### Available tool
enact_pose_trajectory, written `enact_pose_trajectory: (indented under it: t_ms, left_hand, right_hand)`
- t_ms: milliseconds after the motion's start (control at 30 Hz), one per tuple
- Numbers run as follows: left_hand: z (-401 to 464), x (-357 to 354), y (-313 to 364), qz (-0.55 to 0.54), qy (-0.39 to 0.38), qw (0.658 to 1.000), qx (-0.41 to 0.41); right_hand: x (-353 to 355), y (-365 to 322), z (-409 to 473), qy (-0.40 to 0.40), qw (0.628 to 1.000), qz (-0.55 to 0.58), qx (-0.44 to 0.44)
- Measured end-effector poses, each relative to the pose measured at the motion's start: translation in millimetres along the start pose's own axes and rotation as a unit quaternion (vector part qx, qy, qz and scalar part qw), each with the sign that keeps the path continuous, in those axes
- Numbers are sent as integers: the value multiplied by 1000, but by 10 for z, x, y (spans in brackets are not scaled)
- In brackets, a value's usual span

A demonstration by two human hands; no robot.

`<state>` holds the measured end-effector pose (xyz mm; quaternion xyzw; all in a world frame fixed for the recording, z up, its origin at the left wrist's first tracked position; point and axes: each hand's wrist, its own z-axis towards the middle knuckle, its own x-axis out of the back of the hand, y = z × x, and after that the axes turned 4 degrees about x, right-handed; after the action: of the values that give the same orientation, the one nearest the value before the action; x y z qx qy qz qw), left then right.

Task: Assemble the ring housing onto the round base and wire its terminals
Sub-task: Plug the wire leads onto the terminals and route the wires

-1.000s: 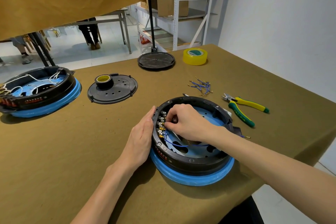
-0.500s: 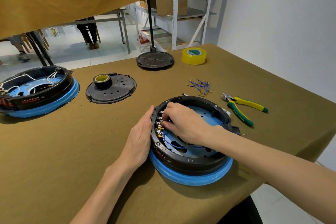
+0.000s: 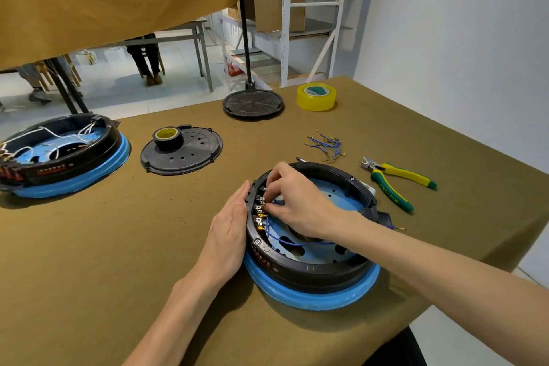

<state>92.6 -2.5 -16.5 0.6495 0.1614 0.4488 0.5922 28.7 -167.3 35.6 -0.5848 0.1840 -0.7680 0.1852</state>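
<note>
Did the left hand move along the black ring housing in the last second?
No. The left hand stays flat against the same outer spot of the ring housing, beside the terminals.

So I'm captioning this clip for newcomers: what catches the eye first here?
Two bare hands working on a black ring housing seated on a blue round base near the table's front edge: the left hand braces its outer wall while the right hand pinches a blue wire at the terminals. Yellow-green cutters lie to the right.
</note>
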Motion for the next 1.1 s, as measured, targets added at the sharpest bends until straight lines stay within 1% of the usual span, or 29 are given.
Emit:
enact_pose_trajectory:
  t_ms: [133,267,333,433,533,600,733,833,933,1033,1100]
  left_hand:
    - [-7,-20,17,-3,10,1000,1]
    - [-22,-32,36,-14,43,999,1]
    - [-15,-20,40,-11,45,999,1]
    - [-2,-9,27,-7,46,999,1]
    - [2,-9,16,-11,51,999,-1]
    - [5,-6,13,-12,52,999,1]
    - [-5,-34,-6,-16,44,999,-1]
    - [-10,-36,-10,-17,37,999,0]
    - [-6,-19,5,-11,29,1000,0]
    - [-15,-19,-6,15,52,998,-15]
    - [-24,-29,-12,35,75,996,-28]
  right_hand:
    - [22,-5,-11,-7,1000,8,-1]
    - [53,-17,-110,37,999,19,-5]
    - [113,16,-175,45,999,-1,25]
    - [167,21,-194,11,995,-68,66]
    - [167,-9,-162,-11,987,-106,121]
    - [173,-10,-146,-24,977,-133,165]
    - [150,-24,-110,-45,942,-225,244]
    - [144,-50,-97,-70,938,-243,236]
    - [147,-40,-137,-76,938,-251,226]
    - [147,-43,-178,-83,942,-248,210]
    - [161,-65,-190,-96,937,-267,206]
